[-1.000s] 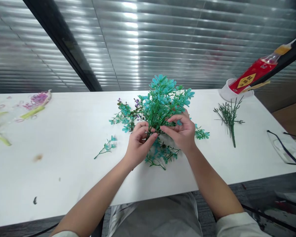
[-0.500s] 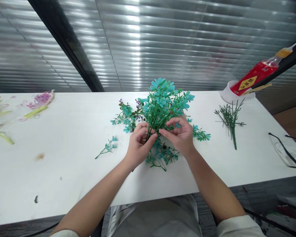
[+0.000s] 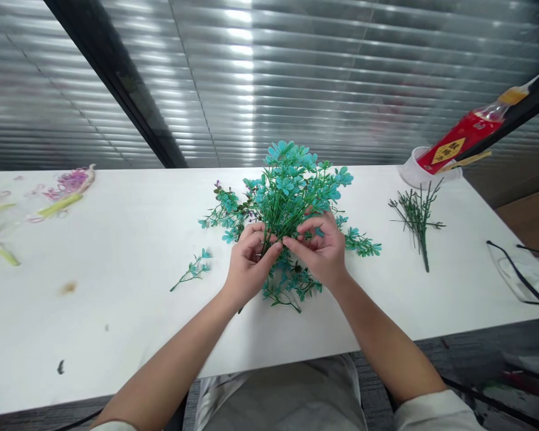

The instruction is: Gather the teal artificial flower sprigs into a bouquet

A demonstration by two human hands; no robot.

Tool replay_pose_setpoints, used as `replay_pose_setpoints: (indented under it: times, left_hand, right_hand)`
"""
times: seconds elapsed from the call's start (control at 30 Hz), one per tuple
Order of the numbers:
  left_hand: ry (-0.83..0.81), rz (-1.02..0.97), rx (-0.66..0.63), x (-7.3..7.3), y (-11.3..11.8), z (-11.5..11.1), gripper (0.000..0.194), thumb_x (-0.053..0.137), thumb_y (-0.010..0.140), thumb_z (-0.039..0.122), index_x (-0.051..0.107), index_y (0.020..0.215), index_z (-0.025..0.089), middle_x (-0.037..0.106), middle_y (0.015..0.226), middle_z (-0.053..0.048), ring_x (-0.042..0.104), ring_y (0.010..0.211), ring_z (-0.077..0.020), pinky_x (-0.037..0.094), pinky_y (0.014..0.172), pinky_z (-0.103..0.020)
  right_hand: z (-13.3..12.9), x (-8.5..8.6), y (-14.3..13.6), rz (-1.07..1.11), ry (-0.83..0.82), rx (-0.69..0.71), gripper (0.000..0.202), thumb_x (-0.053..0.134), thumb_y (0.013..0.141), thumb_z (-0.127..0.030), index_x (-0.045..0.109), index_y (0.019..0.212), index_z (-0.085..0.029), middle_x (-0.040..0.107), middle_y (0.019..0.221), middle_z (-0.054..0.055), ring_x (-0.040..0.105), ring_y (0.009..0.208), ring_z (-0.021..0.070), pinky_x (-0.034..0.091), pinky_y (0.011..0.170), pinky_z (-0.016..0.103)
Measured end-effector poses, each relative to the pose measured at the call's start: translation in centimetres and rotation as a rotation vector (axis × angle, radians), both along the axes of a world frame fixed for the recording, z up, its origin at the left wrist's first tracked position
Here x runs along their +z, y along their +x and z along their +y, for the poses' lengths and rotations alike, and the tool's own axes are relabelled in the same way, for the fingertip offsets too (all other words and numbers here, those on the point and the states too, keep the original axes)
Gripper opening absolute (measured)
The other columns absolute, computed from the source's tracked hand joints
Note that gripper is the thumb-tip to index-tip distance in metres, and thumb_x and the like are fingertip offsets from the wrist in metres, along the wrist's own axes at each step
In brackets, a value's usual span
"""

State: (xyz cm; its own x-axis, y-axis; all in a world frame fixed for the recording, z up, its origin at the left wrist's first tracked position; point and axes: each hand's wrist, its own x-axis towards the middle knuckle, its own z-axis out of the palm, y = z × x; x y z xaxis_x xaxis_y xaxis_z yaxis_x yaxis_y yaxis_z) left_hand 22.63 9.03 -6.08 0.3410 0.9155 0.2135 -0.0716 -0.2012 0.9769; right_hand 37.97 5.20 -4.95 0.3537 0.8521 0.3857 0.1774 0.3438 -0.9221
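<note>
One bouquet (image 3: 287, 190), one bottle (image 3: 459, 139), apparently one bowl (image 3: 409, 172)

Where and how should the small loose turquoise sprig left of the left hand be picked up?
Probably best pinched by its bare stem, coming from the near-left side. The sprig lies on the table, stem end angled toward the person and left, while its blossoms spread at the far end, so that grip should avoid crushing them.

The flower bunch (image 3: 287, 191) sits between left hand (image 3: 248, 261) and right hand (image 3: 324, 254) over the tabletop (image 3: 130, 251), loose sprigs (image 3: 304, 287) around it. Left lies a single sprig (image 3: 195, 269); right, a stem bundle (image 3: 424, 242). Behind that, a bottle (image 3: 458, 140) leans in a tub (image 3: 410, 170); glasses (image 3: 518, 270) lie farther right.
</note>
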Motion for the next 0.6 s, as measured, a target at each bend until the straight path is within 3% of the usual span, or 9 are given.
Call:
replay_pose_setpoints:
  times: [0.17, 0.33, 0.4, 0.47, 0.53, 0.57, 0.6]
  left_hand:
    - [0.029, 0.032, 0.021, 0.2, 0.1, -0.1, 0.019, 0.073, 0.084, 0.035, 0.068, 0.086, 0.017, 0.051, 0.101, -0.010, 0.053, 0.084, -0.0167, 0.040, 0.048, -0.019]
    - [0.022, 0.032, 0.023, -0.1, -0.1, -0.2, 0.018, 0.068, 0.089, 0.038, 0.066, 0.092, 0.020, 0.051, 0.106, -0.006, 0.043, 0.061, -0.0059, 0.037, 0.045, -0.020]
    - [0.011, 0.022, 0.053, -0.1, -0.1, 0.0, 0.020, 0.068, 0.089, 0.039, 0.064, 0.092, 0.020, 0.051, 0.103, -0.004, 0.039, 0.054, -0.0033, 0.034, 0.043, -0.020]
    - [-0.040, -0.013, 0.075, 0.1, -0.2, 0.1, 0.025, 0.068, 0.088, 0.043, 0.061, 0.091, 0.020, 0.052, 0.092, -0.002, 0.039, 0.050, -0.0029, 0.032, 0.041, -0.020]
    - [-0.114, -0.053, 0.089, 0.5, -0.1, 0.2, 0.030, 0.071, 0.085, 0.046, 0.057, 0.091, 0.020, 0.050, 0.073, 0.002, 0.039, 0.046, -0.0045, 0.030, 0.039, -0.019]
    - [-0.150, -0.068, 0.102, 0.7, -0.1, 0.3, 0.033, 0.072, 0.083, 0.047, 0.055, 0.091, 0.020, 0.046, 0.064, 0.005, 0.039, 0.045, -0.0054, 0.030, 0.039, -0.018]
    - [-0.182, -0.080, 0.122, 1.0, -0.1, 0.3, 0.035, 0.074, 0.081, 0.048, 0.054, 0.092, 0.021, 0.042, 0.058, 0.007, 0.038, 0.043, -0.0060, 0.030, 0.039, -0.017]
  right_hand:
    - [-0.1, 0.0, -0.2, -0.119, 0.076, -0.032, 0.012, 0.072, 0.083, -0.026, 0.066, 0.094, -0.024, 0.051, 0.117, 0.008, 0.062, 0.079, 0.0135, 0.062, 0.055, 0.026]
    - [-0.1, -0.4, 0.5, -0.405, 0.216, -0.103, 0.031, 0.070, 0.083, -0.022, 0.064, 0.112, -0.032, 0.052, 0.130, 0.009, 0.066, 0.080, 0.0169, 0.066, 0.062, 0.037]
    - [0.0, -0.4, 0.9, -0.454, 0.247, -0.182, 0.034, 0.071, 0.082, -0.022, 0.063, 0.113, -0.035, 0.052, 0.133, 0.008, 0.066, 0.077, 0.0165, 0.064, 0.060, 0.038]
    - [0.0, -0.2, 1.3, -0.458, 0.285, -0.242, 0.031, 0.071, 0.082, -0.023, 0.063, 0.110, -0.033, 0.059, 0.124, 0.008, 0.062, 0.068, 0.0143, 0.059, 0.054, 0.034]
    - [-0.1, 0.1, 1.7, -0.481, 0.335, -0.112, 0.017, 0.070, 0.083, -0.022, 0.065, 0.098, -0.028, 0.066, 0.095, 0.004, 0.057, 0.059, 0.0120, 0.051, 0.049, 0.029]
    - [-0.2, 0.3, 1.8, -0.518, 0.336, 0.032, 0.007, 0.069, 0.083, -0.023, 0.065, 0.088, -0.025, 0.064, 0.078, 0.001, 0.054, 0.055, 0.0110, 0.047, 0.049, 0.027]
    - [-0.3, 0.5, 1.9, -0.575, 0.303, 0.201, 0.009, 0.070, 0.084, -0.026, 0.064, 0.078, -0.023, 0.060, 0.065, -0.001, 0.051, 0.052, 0.0102, 0.042, 0.049, 0.026]
